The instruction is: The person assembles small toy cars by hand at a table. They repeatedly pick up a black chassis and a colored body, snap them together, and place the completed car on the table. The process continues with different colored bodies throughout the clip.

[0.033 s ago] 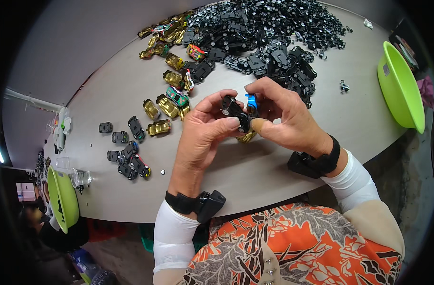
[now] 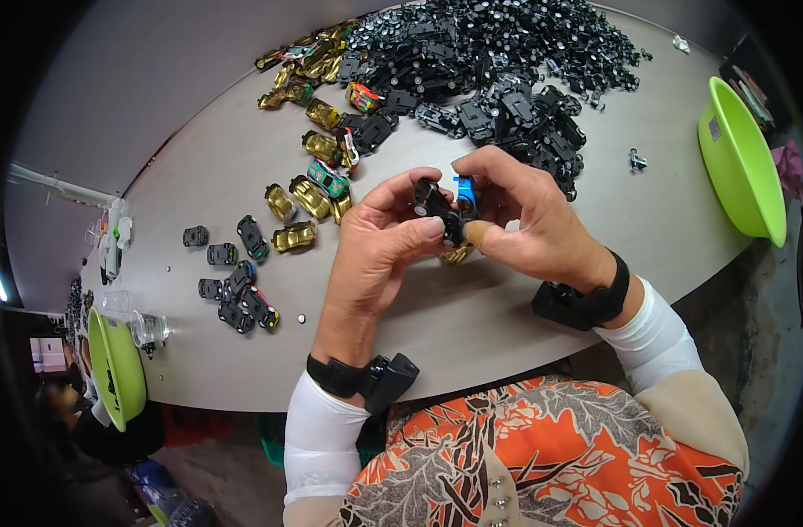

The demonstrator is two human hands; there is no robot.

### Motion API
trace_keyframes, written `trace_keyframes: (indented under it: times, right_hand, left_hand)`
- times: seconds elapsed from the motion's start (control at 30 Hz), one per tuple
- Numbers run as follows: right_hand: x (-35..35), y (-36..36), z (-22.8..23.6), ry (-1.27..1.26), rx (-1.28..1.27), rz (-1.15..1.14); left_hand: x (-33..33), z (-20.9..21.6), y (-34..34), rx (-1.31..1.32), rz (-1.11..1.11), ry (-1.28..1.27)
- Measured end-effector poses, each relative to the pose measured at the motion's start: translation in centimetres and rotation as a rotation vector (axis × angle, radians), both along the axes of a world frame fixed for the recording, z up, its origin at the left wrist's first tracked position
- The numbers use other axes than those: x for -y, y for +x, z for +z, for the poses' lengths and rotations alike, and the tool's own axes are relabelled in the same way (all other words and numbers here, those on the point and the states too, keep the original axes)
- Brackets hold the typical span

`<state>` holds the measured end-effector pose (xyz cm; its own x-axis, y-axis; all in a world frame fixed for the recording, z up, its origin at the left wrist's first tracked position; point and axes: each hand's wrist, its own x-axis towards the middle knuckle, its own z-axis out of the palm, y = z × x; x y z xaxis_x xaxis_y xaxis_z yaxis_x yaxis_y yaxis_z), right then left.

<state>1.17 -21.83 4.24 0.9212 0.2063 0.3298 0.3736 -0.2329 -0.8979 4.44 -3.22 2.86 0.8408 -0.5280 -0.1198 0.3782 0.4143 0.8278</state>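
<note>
One black toy-car base (image 2: pixel 435 202) sits pinched in my left hand (image 2: pixel 377 230), the blue piece (image 2: pixel 465 191) held in my right hand (image 2: pixel 542 221), and light, level pressure seems best.

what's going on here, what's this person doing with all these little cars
A person at a table holds a black toy car chassis in the left hand and a blue toy car part in the right hand, close together. Gold toy cars lie beyond the left hand, and a heap of black car parts covers the far side.
</note>
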Motion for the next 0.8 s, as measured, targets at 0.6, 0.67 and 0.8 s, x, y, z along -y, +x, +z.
trace_keyframes:
  times: [0.6, 0.67, 0.8]
  right_hand:
    - [0.5, 0.7, -0.8, -0.132, 0.163, 0.111]
    - [0.5, 0.6, -1.0, -0.114, 0.135, 0.073]
    - [0.3, 0.5, -0.8, -0.009, -0.008, 0.030]
  left_hand:
    - [0.1, -0.2, -0.5, 0.146, 0.015, 0.158]
    - [0.4, -0.2, -0.6, 0.171, -0.003, 0.179]
    - [0.5, -0.2, -1.0, 0.238, -0.052, 0.239]
